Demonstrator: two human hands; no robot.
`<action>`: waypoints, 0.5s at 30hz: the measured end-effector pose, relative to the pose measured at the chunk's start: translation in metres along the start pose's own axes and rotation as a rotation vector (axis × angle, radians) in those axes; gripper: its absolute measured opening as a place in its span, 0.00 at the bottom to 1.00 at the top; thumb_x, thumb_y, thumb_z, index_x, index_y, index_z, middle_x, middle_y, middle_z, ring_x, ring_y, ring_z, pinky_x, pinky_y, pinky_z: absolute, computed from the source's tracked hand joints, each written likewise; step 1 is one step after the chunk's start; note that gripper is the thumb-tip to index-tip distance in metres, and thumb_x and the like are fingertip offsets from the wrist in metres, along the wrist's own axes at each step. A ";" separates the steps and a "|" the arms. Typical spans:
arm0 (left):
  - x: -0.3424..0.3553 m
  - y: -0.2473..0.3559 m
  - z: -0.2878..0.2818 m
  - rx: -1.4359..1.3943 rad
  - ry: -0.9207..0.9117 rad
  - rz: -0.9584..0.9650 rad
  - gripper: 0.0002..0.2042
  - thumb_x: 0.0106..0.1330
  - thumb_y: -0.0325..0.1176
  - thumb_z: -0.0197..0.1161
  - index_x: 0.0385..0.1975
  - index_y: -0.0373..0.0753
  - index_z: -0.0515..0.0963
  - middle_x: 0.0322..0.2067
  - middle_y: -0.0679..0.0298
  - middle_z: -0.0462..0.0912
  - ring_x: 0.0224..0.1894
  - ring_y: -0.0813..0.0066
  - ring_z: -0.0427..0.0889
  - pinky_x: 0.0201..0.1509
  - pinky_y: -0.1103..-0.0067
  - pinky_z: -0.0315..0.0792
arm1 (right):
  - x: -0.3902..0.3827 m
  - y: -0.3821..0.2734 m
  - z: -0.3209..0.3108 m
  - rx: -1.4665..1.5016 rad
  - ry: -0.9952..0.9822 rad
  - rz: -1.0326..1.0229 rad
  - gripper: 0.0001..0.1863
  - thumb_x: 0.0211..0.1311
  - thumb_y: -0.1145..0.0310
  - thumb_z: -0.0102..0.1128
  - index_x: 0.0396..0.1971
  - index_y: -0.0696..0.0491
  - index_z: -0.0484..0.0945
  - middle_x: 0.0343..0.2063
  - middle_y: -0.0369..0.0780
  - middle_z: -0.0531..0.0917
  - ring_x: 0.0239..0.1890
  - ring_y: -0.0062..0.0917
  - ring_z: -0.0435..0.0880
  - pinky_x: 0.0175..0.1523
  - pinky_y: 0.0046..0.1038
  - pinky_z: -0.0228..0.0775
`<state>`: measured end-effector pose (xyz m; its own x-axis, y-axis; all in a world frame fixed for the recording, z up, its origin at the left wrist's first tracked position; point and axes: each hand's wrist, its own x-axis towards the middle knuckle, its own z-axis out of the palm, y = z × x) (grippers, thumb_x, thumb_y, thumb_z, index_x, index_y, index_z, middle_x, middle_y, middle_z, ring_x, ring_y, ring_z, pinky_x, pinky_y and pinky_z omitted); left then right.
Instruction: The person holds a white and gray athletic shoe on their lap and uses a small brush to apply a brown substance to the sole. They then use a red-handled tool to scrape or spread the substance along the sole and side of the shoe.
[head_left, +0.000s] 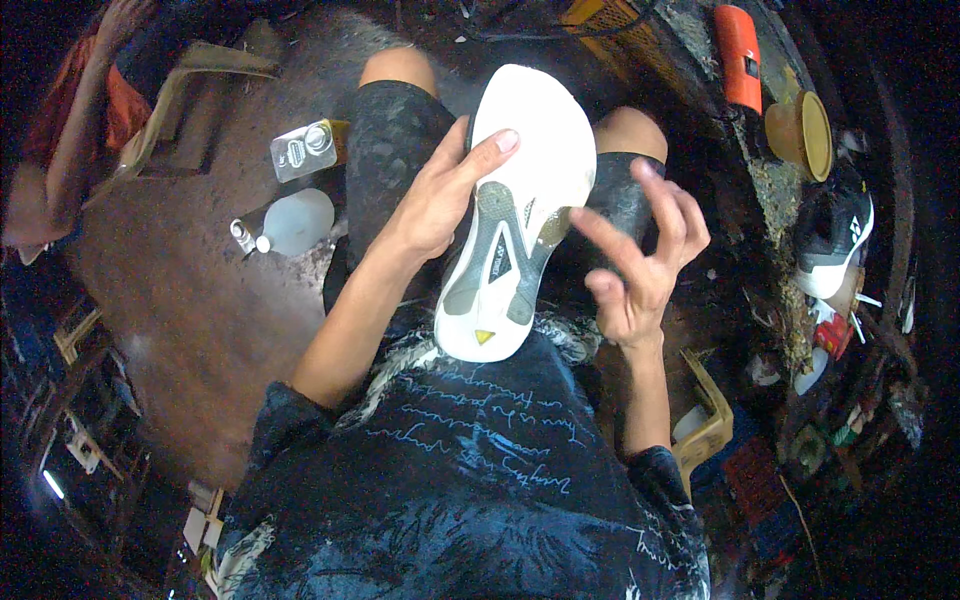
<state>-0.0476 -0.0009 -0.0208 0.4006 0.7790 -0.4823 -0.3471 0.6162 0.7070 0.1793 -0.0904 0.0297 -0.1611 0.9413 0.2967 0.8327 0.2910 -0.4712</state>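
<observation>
A white shoe sole [535, 130] with grey midfoot pieces and a small yellow triangle near its heel lies bottom-up over my lap, its toe pointing away from me. My left hand [440, 200] grips it along the left edge, thumb pressed on the white face. On the right, my right hand [650, 260] has its fingers spread and bent; the index fingertip is at the sole's right edge, touching or very close, and I cannot tell which.
Containers [307, 150] and a pale bottle [300, 222] stand on the floor [200, 340] at left. Another person's arm [90, 120] shows top left. Along the right ledge are an orange cylinder [738, 85], yellow tub [805, 135], black-and-white shoe [830, 250] and clutter.
</observation>
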 end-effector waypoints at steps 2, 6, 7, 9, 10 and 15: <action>0.000 0.000 0.000 0.002 0.006 -0.005 0.37 0.79 0.51 0.69 0.72 0.26 0.66 0.60 0.50 0.81 0.62 0.66 0.82 0.66 0.73 0.79 | -0.004 -0.003 -0.003 -0.007 -0.059 -0.086 0.30 0.75 0.30 0.52 0.52 0.36 0.94 0.74 0.43 0.76 0.74 0.46 0.60 0.80 0.46 0.46; 0.000 0.000 0.001 0.015 0.024 -0.010 0.37 0.78 0.51 0.68 0.72 0.27 0.66 0.61 0.49 0.81 0.62 0.65 0.83 0.66 0.72 0.79 | -0.010 -0.008 0.001 0.020 -0.077 -0.080 0.29 0.75 0.31 0.53 0.51 0.35 0.95 0.74 0.41 0.77 0.75 0.45 0.58 0.80 0.46 0.46; 0.000 0.000 0.001 0.022 0.028 -0.009 0.37 0.78 0.51 0.68 0.72 0.27 0.66 0.61 0.49 0.81 0.62 0.64 0.83 0.66 0.72 0.79 | -0.010 -0.008 0.002 0.032 -0.076 -0.072 0.29 0.74 0.31 0.55 0.50 0.35 0.95 0.74 0.41 0.77 0.75 0.45 0.59 0.80 0.46 0.46; 0.000 -0.001 0.002 0.012 0.018 -0.010 0.36 0.79 0.51 0.68 0.72 0.27 0.66 0.60 0.49 0.81 0.62 0.65 0.83 0.65 0.72 0.79 | -0.007 -0.007 0.005 -0.012 -0.072 -0.104 0.29 0.74 0.31 0.55 0.50 0.36 0.95 0.74 0.41 0.77 0.75 0.45 0.59 0.80 0.46 0.46; -0.001 -0.001 0.002 0.009 0.013 -0.012 0.36 0.79 0.51 0.68 0.72 0.27 0.66 0.60 0.49 0.81 0.62 0.65 0.83 0.65 0.72 0.79 | -0.005 -0.007 0.006 -0.034 -0.068 -0.121 0.29 0.73 0.31 0.55 0.50 0.36 0.95 0.74 0.41 0.77 0.75 0.45 0.59 0.80 0.46 0.46; -0.002 0.000 0.003 0.000 -0.012 0.012 0.34 0.79 0.50 0.68 0.71 0.27 0.66 0.60 0.51 0.81 0.61 0.67 0.83 0.64 0.73 0.79 | 0.011 -0.003 0.009 -0.094 0.015 -0.067 0.35 0.79 0.31 0.44 0.51 0.39 0.95 0.73 0.46 0.76 0.73 0.45 0.63 0.80 0.46 0.47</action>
<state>-0.0458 -0.0022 -0.0182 0.4064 0.7850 -0.4676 -0.3522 0.6068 0.7126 0.1702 -0.0793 0.0265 -0.2111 0.9173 0.3377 0.8665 0.3355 -0.3697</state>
